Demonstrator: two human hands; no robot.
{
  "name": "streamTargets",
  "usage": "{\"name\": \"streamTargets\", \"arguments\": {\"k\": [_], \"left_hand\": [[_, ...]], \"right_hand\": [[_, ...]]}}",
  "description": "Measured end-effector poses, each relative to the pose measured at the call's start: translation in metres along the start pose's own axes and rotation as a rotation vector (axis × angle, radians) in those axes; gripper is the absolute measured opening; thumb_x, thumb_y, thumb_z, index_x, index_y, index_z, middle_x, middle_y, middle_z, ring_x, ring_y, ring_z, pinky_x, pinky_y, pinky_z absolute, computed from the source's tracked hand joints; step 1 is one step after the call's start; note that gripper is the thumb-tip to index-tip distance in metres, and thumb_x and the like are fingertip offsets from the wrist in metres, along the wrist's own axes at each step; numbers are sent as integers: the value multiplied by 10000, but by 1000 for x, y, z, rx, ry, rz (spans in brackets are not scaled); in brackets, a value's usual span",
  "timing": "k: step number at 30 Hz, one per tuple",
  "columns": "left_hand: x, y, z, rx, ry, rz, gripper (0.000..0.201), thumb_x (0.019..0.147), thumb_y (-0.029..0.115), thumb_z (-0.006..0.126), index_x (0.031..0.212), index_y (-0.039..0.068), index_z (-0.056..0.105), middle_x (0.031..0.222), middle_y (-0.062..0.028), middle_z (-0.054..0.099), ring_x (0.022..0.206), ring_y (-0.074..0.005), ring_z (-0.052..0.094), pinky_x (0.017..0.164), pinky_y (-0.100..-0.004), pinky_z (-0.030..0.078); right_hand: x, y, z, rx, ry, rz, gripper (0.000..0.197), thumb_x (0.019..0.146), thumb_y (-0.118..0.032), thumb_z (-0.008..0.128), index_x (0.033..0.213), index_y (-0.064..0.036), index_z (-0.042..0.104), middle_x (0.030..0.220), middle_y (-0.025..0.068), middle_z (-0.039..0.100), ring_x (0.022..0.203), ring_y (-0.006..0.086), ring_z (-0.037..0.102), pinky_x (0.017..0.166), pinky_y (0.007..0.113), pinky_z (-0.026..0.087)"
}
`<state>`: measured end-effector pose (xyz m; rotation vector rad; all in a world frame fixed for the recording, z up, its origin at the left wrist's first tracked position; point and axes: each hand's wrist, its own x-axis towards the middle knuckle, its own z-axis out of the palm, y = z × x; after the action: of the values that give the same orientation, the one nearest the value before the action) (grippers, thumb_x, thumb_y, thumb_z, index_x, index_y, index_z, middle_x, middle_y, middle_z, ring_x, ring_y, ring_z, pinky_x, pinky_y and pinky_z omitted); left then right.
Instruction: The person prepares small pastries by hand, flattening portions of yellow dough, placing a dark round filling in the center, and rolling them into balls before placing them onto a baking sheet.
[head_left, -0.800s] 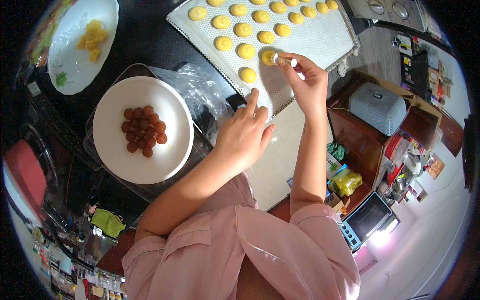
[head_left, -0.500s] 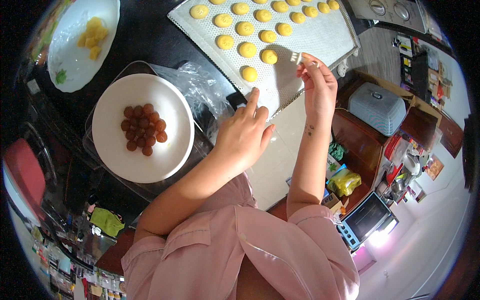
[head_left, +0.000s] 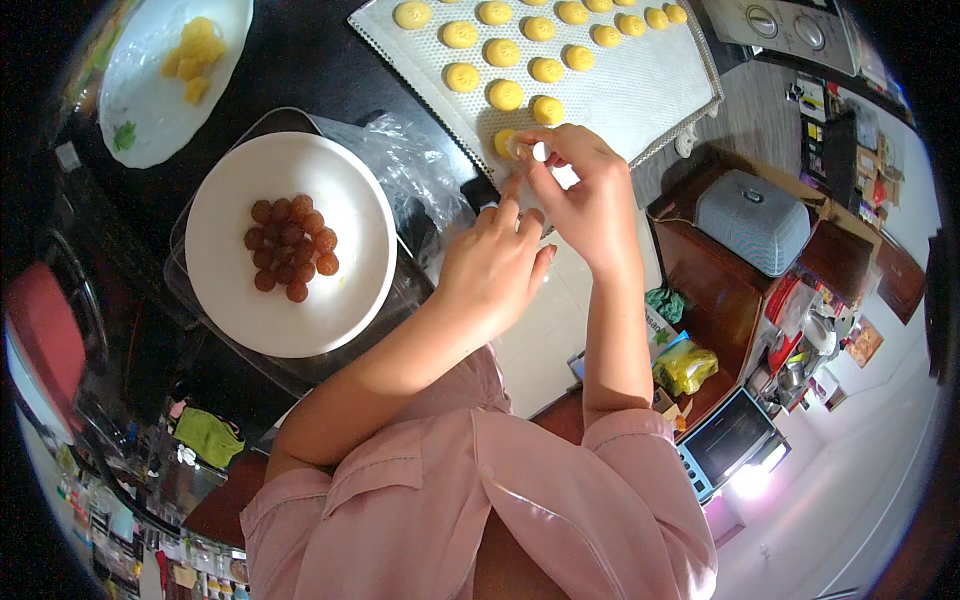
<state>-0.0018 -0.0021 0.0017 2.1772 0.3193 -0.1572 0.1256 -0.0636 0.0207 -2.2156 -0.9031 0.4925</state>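
Head view: pink shirt front (head_left: pixel 390 500) nearest, bare forearms reaching up past it. Left hand (head_left: pixel 485 265) loosely spread, index stretched toward the tray's near corner, other fingers bent; whether the tip touches, cannot tell. Right hand (head_left: pixel 590 205) pinching a small white stamp (head_left: pixel 541 152) between thumb and fingers, over that corner. Stamp's long axis runs roughly sideways, working end leftward at a yellow dough round (head_left: pixel 504 143), white round end rightward; contact hidden. Right fingers block part of stamp and tray edge. Left of the hands, white bowl (head_left: pixel 215 290) with brown balls (head_left: pixel 290 245), crumpled clear plastic (head_left: pixel 400 165) just beside it. Beyond, perforated tray (head_left: pixel 650 95) bearing rows of patterned yellow rounds (head_left: pixel 505 95); far left, oval white dish (head_left: pixel 130 95) with yellow pieces (head_left: pixel 195 50)
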Motion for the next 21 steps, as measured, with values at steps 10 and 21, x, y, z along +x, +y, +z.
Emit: {"name": "streamTargets", "arguments": {"k": [10,21], "left_hand": [[-1,-2,0,-48,27,2,371,841,217,640,1113,-16,540,1110,-229,546,931,-370,596,764,-455,516],[-2,-2,-1,-61,38,7,299,861,234,633,1019,-7,553,1127,-242,543,903,-367,604,750,-446,522]], "right_hand": [[4,-4,9,-224,-22,-98,190,707,-11,668,894,-39,687,812,129,641,733,288,629,641,372,514],[-1,10,10,-35,24,50,163,780,-57,712,941,-38,723,835,96,689,690,150,602,650,289,497]]}}
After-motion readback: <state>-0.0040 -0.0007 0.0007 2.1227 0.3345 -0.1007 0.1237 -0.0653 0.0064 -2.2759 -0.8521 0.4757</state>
